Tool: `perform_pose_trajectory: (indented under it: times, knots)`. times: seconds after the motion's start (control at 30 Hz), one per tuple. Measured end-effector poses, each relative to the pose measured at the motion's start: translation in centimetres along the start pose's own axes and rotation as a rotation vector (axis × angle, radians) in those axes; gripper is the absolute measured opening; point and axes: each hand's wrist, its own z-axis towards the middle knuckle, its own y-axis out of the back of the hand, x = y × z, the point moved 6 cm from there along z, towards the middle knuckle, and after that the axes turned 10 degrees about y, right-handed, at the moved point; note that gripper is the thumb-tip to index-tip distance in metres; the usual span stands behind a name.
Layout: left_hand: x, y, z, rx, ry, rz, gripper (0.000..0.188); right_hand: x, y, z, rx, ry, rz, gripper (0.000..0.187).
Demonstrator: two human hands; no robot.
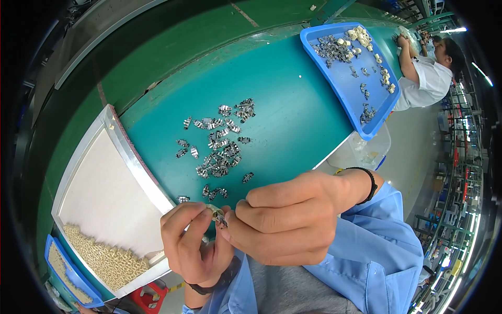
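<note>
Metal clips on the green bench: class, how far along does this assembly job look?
Done: cream pieces lie heaped at one end of the white tray, though whether they are finished I cannot tell. In hand: the left hand and right hand pinch one small part between fingertips. Left: many loose metal clips on the bench, and more in the blue tray.

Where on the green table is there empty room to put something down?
Bare teal tabletop lies between the scattered metal clips and the blue tray. The white tray is bare in its upper part. It is crowded among the clips and near both hands.
</note>
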Motion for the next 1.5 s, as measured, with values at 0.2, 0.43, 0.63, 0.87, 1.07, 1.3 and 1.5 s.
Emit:
perform_pose_trajectory:
  times: [0.2,0.43,0.63,0.87,1.07,1.3,1.5]
  knots:
    - [-0.3,-0.2,0.0,0.008,0.004,-0.004,0.036,-0.1,0.3,0.0,0.009,0.02,0.032,0.004]
    - [-0.2,-0.5,0.0,0.019,0.002,0.004,0.035,-0.4,0.5,-0.2,0.019,0.025,0.085,0.005]
    - [-0.1,-0.6,-0.1,0.056,0.031,-0.056,0.029,-0.9,0.6,-0.4,0.002,0.015,0.126,0.005]
    - [-0.1,-0.7,0.1,0.042,-0.015,-0.012,0.032,-1.1,0.4,-0.4,0.054,0.035,0.167,0.005]
    - [0.0,-0.8,0.2,0.034,-0.027,0.002,0.035,-1.3,0.2,-0.3,0.069,0.013,0.189,0.005]
    - [0.0,-0.9,0.5,0.084,0.021,-0.066,0.033,-1.8,0.5,-0.9,0.011,0.038,0.273,0.004]
    - [0.0,-1.2,0.8,0.129,0.039,-0.098,0.031,-2.6,0.5,-1.6,-0.014,-0.007,0.386,0.005]
